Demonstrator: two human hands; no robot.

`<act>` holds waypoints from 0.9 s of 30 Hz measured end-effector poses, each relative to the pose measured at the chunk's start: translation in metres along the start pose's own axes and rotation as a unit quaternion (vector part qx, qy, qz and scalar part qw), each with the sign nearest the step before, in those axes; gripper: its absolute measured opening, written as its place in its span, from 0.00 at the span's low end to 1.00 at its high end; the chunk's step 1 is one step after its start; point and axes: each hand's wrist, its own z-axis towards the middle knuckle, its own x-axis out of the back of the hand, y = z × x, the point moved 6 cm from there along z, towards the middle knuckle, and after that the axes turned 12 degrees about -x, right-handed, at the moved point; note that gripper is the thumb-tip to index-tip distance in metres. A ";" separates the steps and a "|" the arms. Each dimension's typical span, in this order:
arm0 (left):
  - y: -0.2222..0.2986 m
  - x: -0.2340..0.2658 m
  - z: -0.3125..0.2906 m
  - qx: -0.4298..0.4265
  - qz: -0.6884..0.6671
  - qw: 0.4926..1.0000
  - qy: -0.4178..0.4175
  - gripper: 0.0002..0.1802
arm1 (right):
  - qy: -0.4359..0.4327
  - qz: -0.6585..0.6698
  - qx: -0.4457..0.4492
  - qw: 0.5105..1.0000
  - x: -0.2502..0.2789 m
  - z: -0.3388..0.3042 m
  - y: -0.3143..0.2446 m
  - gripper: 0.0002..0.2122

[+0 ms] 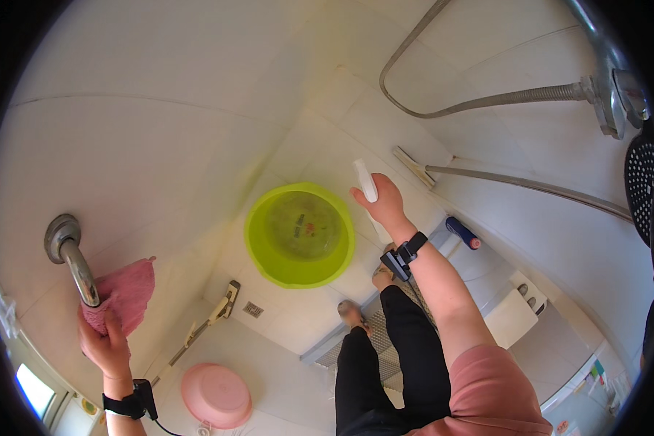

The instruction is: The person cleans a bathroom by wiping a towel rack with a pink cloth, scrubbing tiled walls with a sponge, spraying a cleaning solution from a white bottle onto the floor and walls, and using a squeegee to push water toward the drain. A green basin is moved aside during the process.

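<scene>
A rumpled pink cloth [132, 291] meets the chrome rail [78, 269] — white sprayer [366, 182] tilted, well apart.

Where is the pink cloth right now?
The pink cloth is at the left of the head view, in the left hand, against the wall-mounted metal bar.

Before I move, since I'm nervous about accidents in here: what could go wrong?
The green basin stands close in front of the feet, so a step forward might catch it. The right hand holds what looks like a white spray bottle in the air; a loose grip could drop it.
</scene>
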 end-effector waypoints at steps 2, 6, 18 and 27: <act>0.002 0.002 -0.003 -0.015 0.010 1.000 0.008 0.20 | 0.020 -0.010 -0.025 0.999 0.003 -0.002 0.009 0.19; -0.003 0.001 -0.001 -0.017 0.016 1.000 0.019 0.20 | 0.112 0.040 0.015 0.993 0.018 -0.003 0.015 0.20; -0.009 0.000 -0.001 -0.015 0.038 0.999 0.016 0.20 | 0.356 0.082 -0.074 0.928 0.052 -0.051 0.129 0.20; -0.021 0.000 -0.003 0.003 0.023 1.000 0.001 0.23 | 0.347 0.118 -0.215 0.905 0.075 -0.052 0.176 0.21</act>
